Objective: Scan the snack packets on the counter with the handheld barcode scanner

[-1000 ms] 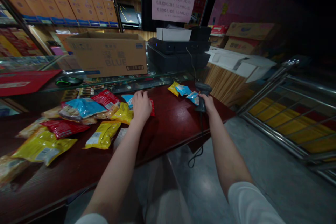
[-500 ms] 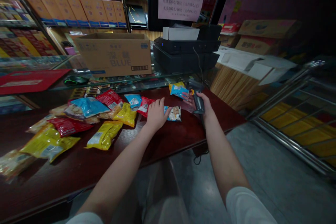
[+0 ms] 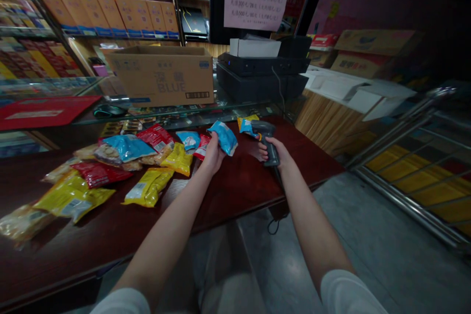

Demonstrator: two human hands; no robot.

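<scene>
A blue snack packet (image 3: 225,137) is gripped in my left hand (image 3: 213,155), raised a little above the dark red table. My right hand (image 3: 276,152) is wrapped round the handle of a black barcode scanner (image 3: 271,149), its head pointing left toward the packet. Behind the scanner lie a yellow packet (image 3: 248,118) and a blue packet (image 3: 246,128), partly covered by it. Just left of my left hand are a red packet (image 3: 202,147), another blue packet (image 3: 189,139) and a yellow packet (image 3: 178,159).
Several more snack packets (image 3: 121,148) are heaped on the left of the table (image 3: 228,198). A cardboard box (image 3: 162,78) and a black cash drawer (image 3: 257,83) stand on the glass counter behind. A metal rail (image 3: 401,132) runs along the right.
My left hand has lifted a blue packet off the table, turning its blue side up. The scanner in my right hand has moved left and tilted toward the packet.
</scene>
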